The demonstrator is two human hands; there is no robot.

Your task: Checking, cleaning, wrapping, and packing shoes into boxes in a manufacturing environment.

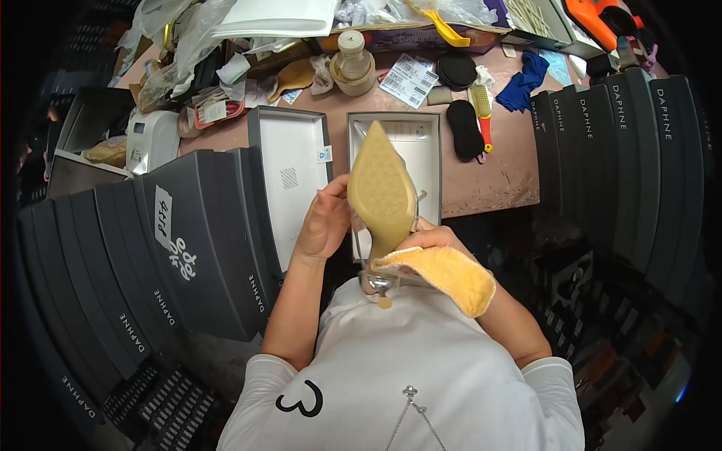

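A pointed high-heeled shoe (381, 177) is held upright before my chest, its tan sole facing me, its toe up and its clear heel low. My left hand (325, 222) is at the shoe's left edge, fingers curled against its side with their tips partly hidden behind it. On the other side, my right hand (436, 239) grips a yellow cloth (459, 282) close to the shoe's narrow waist; the cloth's loose end hangs over my wrist. Behind the shoe lies an open shoebox (432, 165) with a pale inside, and its lid (293, 180) stands to the left.
Dark shoeboxes (210, 248) stand in rows on the left, with more shoeboxes (639, 143) on the right. Across the pink table (496, 184) lie a brush (481, 113), a black oval pad (465, 131), a blue cloth (524, 81), a label sheet (408, 80) and a capped bottle (351, 64).
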